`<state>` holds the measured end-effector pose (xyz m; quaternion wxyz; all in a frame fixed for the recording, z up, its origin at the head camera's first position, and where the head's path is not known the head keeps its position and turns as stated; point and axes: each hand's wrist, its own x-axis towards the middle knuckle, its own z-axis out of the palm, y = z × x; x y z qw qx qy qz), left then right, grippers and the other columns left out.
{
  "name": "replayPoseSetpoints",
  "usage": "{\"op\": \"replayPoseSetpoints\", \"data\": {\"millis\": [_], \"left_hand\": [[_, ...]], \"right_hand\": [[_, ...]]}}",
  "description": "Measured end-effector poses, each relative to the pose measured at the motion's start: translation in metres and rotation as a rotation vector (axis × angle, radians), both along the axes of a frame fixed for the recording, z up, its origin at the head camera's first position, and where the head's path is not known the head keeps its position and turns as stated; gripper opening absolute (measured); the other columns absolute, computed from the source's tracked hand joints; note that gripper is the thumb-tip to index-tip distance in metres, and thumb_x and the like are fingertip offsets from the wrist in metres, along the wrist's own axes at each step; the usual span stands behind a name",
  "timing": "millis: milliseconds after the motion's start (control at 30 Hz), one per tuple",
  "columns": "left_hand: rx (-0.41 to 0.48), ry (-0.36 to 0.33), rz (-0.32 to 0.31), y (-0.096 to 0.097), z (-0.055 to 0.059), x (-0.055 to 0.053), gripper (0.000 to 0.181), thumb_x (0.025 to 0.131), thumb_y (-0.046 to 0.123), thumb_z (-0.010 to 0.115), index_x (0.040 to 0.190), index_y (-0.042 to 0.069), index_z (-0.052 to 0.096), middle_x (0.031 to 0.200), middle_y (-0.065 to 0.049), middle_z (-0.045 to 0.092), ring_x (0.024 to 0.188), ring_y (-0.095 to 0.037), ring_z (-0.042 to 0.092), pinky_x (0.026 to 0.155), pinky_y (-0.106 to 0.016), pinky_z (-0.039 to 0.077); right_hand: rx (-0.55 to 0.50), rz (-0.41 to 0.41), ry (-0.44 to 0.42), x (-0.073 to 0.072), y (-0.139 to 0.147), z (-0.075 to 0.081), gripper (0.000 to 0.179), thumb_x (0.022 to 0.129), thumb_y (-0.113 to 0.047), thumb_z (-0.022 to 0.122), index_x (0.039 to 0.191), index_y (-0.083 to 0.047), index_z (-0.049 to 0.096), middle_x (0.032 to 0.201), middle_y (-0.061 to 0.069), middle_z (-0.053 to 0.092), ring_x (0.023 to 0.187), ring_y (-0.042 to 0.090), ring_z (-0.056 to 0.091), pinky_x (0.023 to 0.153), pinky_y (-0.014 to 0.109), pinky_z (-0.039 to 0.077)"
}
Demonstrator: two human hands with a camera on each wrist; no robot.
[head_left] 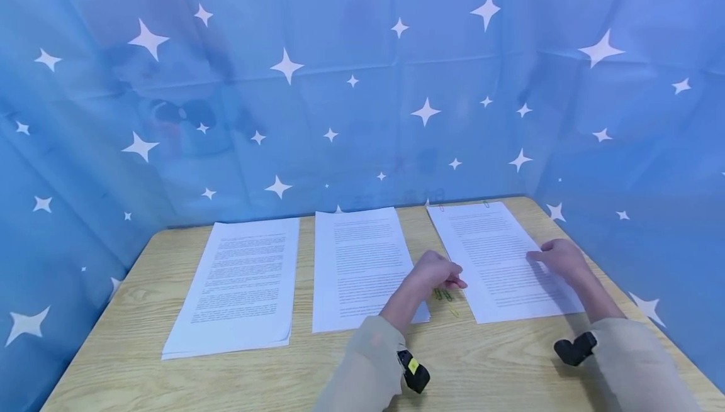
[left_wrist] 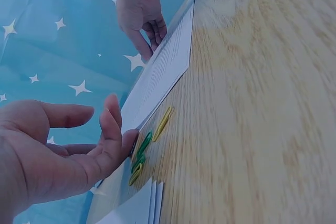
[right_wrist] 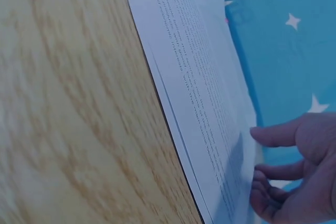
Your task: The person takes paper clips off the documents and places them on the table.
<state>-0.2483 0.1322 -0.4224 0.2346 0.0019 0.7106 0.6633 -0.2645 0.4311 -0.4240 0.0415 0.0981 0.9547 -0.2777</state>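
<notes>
Wooden table (head_left: 226, 384), clipped papers (head_left: 493, 261) between left grip (head_left: 435, 270) and right grip (head_left: 562, 260)

Clips (head_left: 447, 295) (on table (head_left: 481, 365)) between middle papers (head_left: 362, 267) and right papers (head_left: 493, 261)

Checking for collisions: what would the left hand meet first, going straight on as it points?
Likely the left edge of the rightmost printed paper stack; whether the left hand touches it is unclear.
</notes>
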Motion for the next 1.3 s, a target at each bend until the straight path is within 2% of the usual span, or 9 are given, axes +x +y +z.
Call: {"op": "replayPoseSetpoints", "data": {"millis": [100,167,267,467,600,833,933,1133,1300], "left_hand": [[-0.03,0.0,-0.015,0.001,0.001,0.0,0.01,0.095,0.001,0.064,0.091,-0.007,0.065,0.068,-0.013,0.069,0.058,-0.013,0.065,0.06,-0.021,0.054],[-0.048,-0.005,-0.018,0.002,0.002,0.001,0.01,0.095,0.002,0.064,0.09,-0.006,0.064,0.071,-0.014,0.069,0.058,-0.013,0.064,0.063,-0.023,0.055],[-0.06,-0.004,-0.013,0.002,0.003,0.001,0.011,0.095,0.003,0.065,0.087,-0.005,0.063,0.074,-0.015,0.068,0.061,-0.016,0.066,0.068,-0.027,0.057],[-0.087,0.027,-0.011,0.002,0.004,0.003,0.017,0.093,-0.001,0.066,0.078,-0.002,0.06,0.078,-0.015,0.067,0.083,-0.032,0.073,0.076,-0.034,0.059],[-0.113,0.029,-0.014,0.004,0.008,0.007,0.011,0.091,-0.001,0.069,0.083,-0.005,0.063,0.081,-0.015,0.067,0.088,-0.034,0.073,0.079,-0.036,0.058],[-0.058,0.024,-0.015,0.01,0.008,0.009,0.006,0.092,-0.002,0.068,0.089,-0.007,0.065,0.077,-0.016,0.067,0.077,-0.028,0.071,0.078,-0.035,0.058],[-0.035,0.008,-0.001,0.011,0.006,0.01,0.008,0.093,-0.001,0.068,0.09,-0.004,0.062,0.076,-0.016,0.068,0.078,-0.028,0.073,0.078,-0.034,0.058],[-0.02,0.008,0.065,0.012,0.005,0.011,0.013,0.09,0.002,0.074,0.088,0.001,0.061,0.071,-0.012,0.067,0.064,-0.018,0.068,0.072,-0.03,0.058],[0.012,0.026,0.08,0.012,0.006,0.011,0.011,0.09,0.001,0.074,0.083,0.0,0.065,0.065,-0.01,0.065,0.052,-0.01,0.057,0.063,-0.026,0.056]], "right_hand": [[-0.028,-0.005,0.012,0.001,0.001,-0.001,0.061,0.095,-0.025,0.065,0.125,0.026,0.05,0.122,0.044,0.052,0.094,0.043,0.056,0.075,0.045,0.049],[-0.059,-0.013,0.004,0.001,0.002,-0.001,0.06,0.095,-0.026,0.066,0.124,0.025,0.052,0.111,0.04,0.056,0.087,0.036,0.054,0.069,0.039,0.045],[-0.082,-0.026,0.0,0.002,0.004,-0.002,0.06,0.095,-0.027,0.066,0.124,0.024,0.053,0.104,0.034,0.058,0.084,0.032,0.051,0.065,0.035,0.042],[-0.097,-0.04,0.034,0.004,0.006,-0.004,0.062,0.097,-0.026,0.062,0.128,0.024,0.044,0.122,0.041,0.049,0.1,0.043,0.053,0.076,0.043,0.046],[-0.111,-0.038,0.054,0.006,0.006,-0.005,0.057,0.102,-0.024,0.055,0.131,0.021,0.038,0.121,0.04,0.046,0.103,0.046,0.05,0.081,0.049,0.043],[-0.102,-0.07,0.144,0.009,0.004,-0.009,0.043,0.103,-0.016,0.05,0.128,0.018,0.041,0.123,0.043,0.043,0.107,0.053,0.046,0.088,0.059,0.039],[-0.118,-0.072,0.181,0.011,0.005,-0.01,0.042,0.104,-0.017,0.048,0.129,0.016,0.042,0.121,0.042,0.046,0.105,0.051,0.049,0.085,0.056,0.039],[-0.176,-0.083,0.189,0.015,0.007,-0.005,0.045,0.107,-0.025,0.045,0.134,0.011,0.041,0.117,0.04,0.052,0.088,0.036,0.062,0.071,0.039,0.043],[-0.256,-0.086,0.2,0.017,0.006,0.003,0.048,0.108,-0.03,0.045,0.135,0.009,0.04,0.123,0.042,0.051,0.075,0.018,0.062,0.065,0.032,0.047]]}}
